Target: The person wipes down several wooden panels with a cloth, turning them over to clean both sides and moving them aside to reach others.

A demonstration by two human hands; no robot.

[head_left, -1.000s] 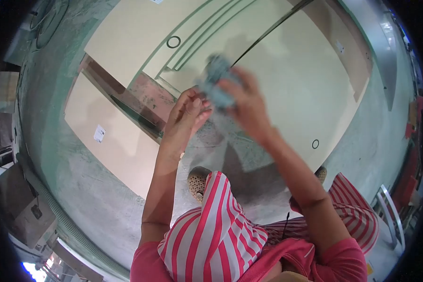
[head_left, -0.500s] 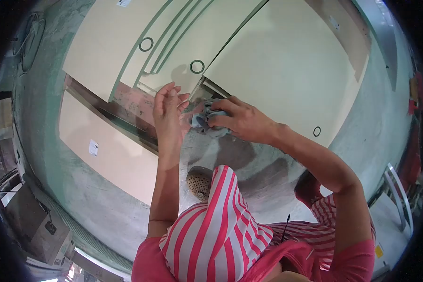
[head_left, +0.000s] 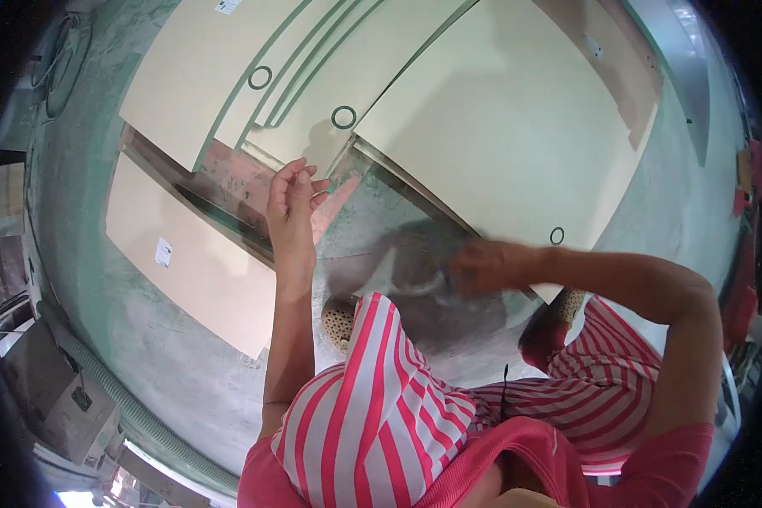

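My left hand (head_left: 295, 203) is raised in front of the boards, its fingers curled and pinching the edge of what looks like a clear pane (head_left: 385, 275). The pane shows mostly through pale reflections, so its outline is hard to make out. Lower right of it, my right hand (head_left: 493, 267) is smeared by motion, closed round a grey-blue cloth (head_left: 445, 275) that shows only as a blur at the fingers. Beyond the hands lies a large cream board (head_left: 516, 127) with a dark ring (head_left: 557, 235) near its edge.
More cream boards lie left, one with a white label (head_left: 162, 251). Narrow green-edged strips (head_left: 313, 63) and another dark ring (head_left: 344, 117) are at the back. A ribbed hose (head_left: 144, 423) runs along the lower left. My shoe (head_left: 338, 328) stands on the concrete floor.
My right hand has swept right and downward with the cloth, away from my left hand. My left hand has shifted slightly left and keeps its curled pose.
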